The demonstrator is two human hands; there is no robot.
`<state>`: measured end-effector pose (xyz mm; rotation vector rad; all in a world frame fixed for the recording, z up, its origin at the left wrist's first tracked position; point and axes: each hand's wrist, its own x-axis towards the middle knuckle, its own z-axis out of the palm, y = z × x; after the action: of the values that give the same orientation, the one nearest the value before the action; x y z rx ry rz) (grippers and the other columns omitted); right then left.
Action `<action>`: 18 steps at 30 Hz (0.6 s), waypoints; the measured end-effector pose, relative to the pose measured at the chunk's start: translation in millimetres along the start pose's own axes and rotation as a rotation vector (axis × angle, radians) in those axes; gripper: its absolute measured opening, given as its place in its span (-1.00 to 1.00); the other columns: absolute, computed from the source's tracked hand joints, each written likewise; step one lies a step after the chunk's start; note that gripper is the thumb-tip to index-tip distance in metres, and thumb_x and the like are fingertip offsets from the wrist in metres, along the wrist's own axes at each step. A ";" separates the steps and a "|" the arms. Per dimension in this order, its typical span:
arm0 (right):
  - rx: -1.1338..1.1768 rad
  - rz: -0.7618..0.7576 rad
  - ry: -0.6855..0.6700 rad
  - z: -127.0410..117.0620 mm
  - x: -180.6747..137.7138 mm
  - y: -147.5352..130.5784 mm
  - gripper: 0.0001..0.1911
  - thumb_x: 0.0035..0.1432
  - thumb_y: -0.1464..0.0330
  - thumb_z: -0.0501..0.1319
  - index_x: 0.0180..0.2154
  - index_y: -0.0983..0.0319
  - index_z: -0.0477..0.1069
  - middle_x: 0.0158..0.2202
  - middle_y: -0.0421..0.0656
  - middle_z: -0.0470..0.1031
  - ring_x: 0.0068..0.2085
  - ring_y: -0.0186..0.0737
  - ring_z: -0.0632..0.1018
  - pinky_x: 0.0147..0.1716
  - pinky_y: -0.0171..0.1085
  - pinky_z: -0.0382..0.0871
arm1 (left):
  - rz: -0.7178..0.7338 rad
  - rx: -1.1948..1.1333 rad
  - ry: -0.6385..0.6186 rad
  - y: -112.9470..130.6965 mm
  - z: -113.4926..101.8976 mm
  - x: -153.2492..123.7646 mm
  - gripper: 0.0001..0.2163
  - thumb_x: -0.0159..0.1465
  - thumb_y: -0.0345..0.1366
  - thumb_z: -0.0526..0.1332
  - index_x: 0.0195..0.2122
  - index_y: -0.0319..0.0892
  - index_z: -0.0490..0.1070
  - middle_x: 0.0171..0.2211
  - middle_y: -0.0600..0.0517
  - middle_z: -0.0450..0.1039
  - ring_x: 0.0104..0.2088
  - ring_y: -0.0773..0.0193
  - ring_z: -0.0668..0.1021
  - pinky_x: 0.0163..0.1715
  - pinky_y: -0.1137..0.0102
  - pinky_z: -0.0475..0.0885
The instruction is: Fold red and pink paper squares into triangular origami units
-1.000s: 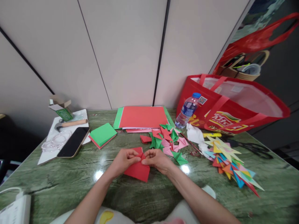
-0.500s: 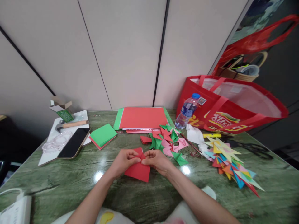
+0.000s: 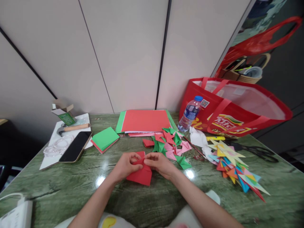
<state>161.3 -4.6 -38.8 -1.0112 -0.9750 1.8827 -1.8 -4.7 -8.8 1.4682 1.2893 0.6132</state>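
A red sheet of paper [image 3: 142, 178], partly folded, is between my hands above the green table [image 3: 78, 186]. My left hand [image 3: 127, 165] grips its left side, thumb on top and fingers curled at the edge. With thumb and fingertips pinched, my right hand [image 3: 158, 163] holds the upper right part near a crease. The fingers cover some of the folds. Just beyond lies a pile of folded red, green and pink paper pieces [image 3: 169, 141]. A stack of green and red square papers [image 3: 105, 139] rests to the left.
Large coloured sheets [image 3: 146, 120] lie by the wall. A water bottle [image 3: 190, 114] stands before a red bag [image 3: 213, 107]. Multicoloured folded paper [image 3: 234, 169] and black scissors [image 3: 258, 152] are at right. Left are a phone [image 3: 75, 146], a hammer [image 3: 74, 127], a small box [image 3: 65, 115] and a white charger [image 3: 17, 213].
My left thumb has shifted slightly on the red paper, and my right fingertips have moved up a little along the crease. The paper's lower part tilts slightly differently.
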 end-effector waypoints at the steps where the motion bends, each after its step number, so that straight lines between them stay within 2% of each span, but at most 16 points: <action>1: -0.026 -0.041 0.000 0.2 0.2 -0.2 -0.70 -0.32 0.26 0.37 -0.48 0.29 0.44 -0.55 -0.27 0.44 -0.52 -0.41 0.39 -0.45 -0.37 0.22 | 0.002 -0.001 -0.007 0.1 0.3 0.0 -0.82 -0.09 -0.33 0.25 -0.46 -0.28 0.34 -0.73 0.24 0.12 -0.70 0.51 0.15 -0.70 0.58 -0.02; 6: -0.144 -0.185 0.093 4.8 0.6 0.0 -0.76 -0.26 0.24 0.34 -0.54 0.29 0.44 -0.57 -0.27 0.42 -0.53 -0.41 0.34 -0.45 -0.36 0.17 | 0.039 -0.010 -0.038 -1.9 3.2 0.8 -0.85 -0.07 -0.34 0.23 -0.49 -0.27 0.30 -0.73 0.25 0.08 -0.69 0.52 0.11 -0.70 0.59 -0.06; 12: -0.094 -0.204 0.168 11.7 1.2 4.0 -0.73 -0.25 0.21 0.31 -0.64 0.28 0.37 -0.66 -0.30 0.31 -0.58 -0.42 0.26 -0.53 -0.38 0.08 | 0.026 -0.097 -0.080 -1.5 4.9 -1.2 -0.83 -0.06 -0.30 0.25 -0.51 -0.26 0.29 -0.70 0.19 0.22 -0.68 0.51 0.19 -0.69 0.59 0.02; 18: -0.175 -0.268 0.196 9.4 4.3 8.2 -0.77 -0.18 0.23 0.28 -0.56 0.28 0.40 -0.60 -0.27 0.36 -0.54 -0.39 0.31 -0.49 -0.37 0.14 | -0.040 -0.209 -0.026 0.7 7.2 -0.8 -0.78 -0.11 -0.26 0.29 -0.53 -0.25 0.29 -0.68 0.16 0.30 -0.67 0.46 0.29 -0.67 0.58 0.12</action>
<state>149.2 -6.6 -43.6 -1.0851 -1.1113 1.4706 4.5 -7.9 -10.2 1.2723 1.1943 0.6787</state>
